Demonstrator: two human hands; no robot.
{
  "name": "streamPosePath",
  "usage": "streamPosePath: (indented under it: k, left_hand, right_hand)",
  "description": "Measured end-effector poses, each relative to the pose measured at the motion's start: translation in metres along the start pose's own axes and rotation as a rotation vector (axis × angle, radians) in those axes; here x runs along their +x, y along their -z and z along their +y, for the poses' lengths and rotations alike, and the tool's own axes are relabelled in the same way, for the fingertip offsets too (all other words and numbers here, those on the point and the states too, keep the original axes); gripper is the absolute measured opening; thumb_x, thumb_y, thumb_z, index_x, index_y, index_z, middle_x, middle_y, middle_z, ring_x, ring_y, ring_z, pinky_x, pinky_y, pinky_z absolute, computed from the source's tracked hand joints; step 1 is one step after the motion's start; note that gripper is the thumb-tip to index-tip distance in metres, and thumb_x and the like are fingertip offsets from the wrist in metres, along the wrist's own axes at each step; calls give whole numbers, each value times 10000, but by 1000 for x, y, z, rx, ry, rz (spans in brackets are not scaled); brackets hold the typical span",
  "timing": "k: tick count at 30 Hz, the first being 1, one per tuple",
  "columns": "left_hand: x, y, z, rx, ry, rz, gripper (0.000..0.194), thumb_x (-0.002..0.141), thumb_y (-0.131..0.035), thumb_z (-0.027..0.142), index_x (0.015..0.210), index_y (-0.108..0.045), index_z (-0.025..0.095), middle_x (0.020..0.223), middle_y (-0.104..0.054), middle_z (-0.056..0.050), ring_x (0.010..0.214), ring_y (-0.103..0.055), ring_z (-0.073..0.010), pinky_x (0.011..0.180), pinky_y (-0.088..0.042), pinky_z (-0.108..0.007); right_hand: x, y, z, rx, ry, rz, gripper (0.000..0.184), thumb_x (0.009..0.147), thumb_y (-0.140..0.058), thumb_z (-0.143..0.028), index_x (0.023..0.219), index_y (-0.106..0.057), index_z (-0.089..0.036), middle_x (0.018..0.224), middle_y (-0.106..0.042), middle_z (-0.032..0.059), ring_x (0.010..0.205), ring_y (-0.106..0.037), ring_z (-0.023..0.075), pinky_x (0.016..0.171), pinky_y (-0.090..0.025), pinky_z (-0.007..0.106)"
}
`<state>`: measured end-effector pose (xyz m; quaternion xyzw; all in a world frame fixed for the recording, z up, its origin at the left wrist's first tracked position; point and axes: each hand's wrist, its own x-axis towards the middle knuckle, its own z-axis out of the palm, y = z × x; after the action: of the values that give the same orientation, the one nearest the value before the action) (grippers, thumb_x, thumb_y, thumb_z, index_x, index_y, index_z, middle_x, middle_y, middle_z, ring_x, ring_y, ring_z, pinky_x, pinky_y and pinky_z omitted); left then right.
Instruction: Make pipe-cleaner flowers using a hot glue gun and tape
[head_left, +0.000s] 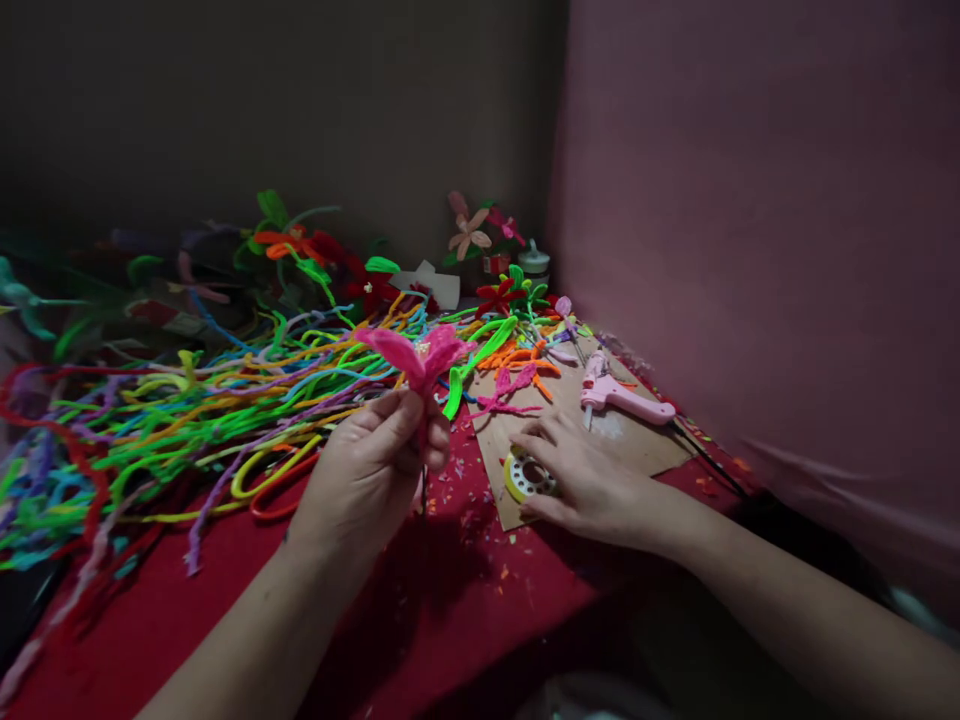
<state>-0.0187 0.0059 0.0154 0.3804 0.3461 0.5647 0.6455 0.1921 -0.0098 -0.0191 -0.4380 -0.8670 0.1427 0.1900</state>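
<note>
My left hand (367, 470) pinches a pink fuzzy pipe-cleaner flower (424, 357) by its base, above the table. The petals spread upward and pale stamens show in the middle. Below the fingers, a thin dark stem is partly visible. My right hand (585, 475) curves round a roll of tape (517, 478), fingers at its far side and thumb at its near side. This roll is yellow-green with a white, holed core, and it is at the cardboard (491, 470). Just beyond the right hand are a pink pipe-cleaner piece (510, 390) and a pink glue gun (626, 397).
Many coloured pipe cleaners (225, 400) spread over the left of the red-covered table (217, 600). Finished flowers (469, 232) and a lidded jar (534, 262) stand at the back. Orange pieces (525, 355) lie beside a green leaf (487, 352). The glue gun's cord (712, 462) trails right.
</note>
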Motion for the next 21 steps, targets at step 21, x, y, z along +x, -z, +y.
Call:
streamPosePath:
  k: [21]
  left_hand:
    - [-2, -8, -6, -103, 96, 9, 206, 708, -729, 270, 782, -650, 96, 736, -718, -83, 426, -569, -80, 397, -452, -163]
  right_hand:
    - [29, 13, -22, 581, -124, 291, 455, 716, -622, -206, 1162, -538, -175, 1083, -584, 92, 1014, -546, 209, 863, -456, 374]
